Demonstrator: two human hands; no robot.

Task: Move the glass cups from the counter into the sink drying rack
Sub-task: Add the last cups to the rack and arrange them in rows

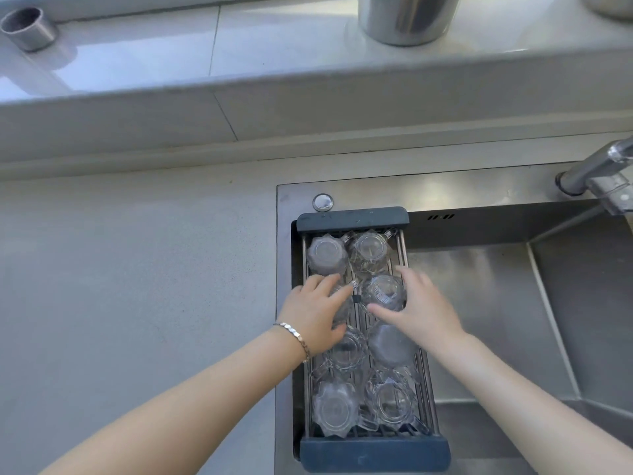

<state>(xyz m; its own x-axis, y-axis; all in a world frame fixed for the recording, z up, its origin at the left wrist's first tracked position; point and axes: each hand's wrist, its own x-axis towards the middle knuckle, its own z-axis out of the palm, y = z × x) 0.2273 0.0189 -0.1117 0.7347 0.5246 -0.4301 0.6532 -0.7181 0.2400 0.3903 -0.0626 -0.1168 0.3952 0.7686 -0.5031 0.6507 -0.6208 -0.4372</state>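
A dark-blue-ended wire drying rack (352,217) spans the left side of the sink. Several clear glass cups stand upside down in it in two columns, among them one at the far left (327,253), one at the far right (370,250) and one at the near left (334,409). My left hand (317,311) lies over a cup (344,311) in the left column, second row, fingers and thumb around it. My right hand (423,311) brackets the neighbouring cup (383,293) between thumb and fingers. No cup shows on the counter (137,269).
The steel sink basin (496,303) lies to the right of the rack, with a faucet (599,173) at the far right and a round button (322,202) behind the rack. A raised ledge behind carries a steel pot (407,18) and a small metal cup (29,27).
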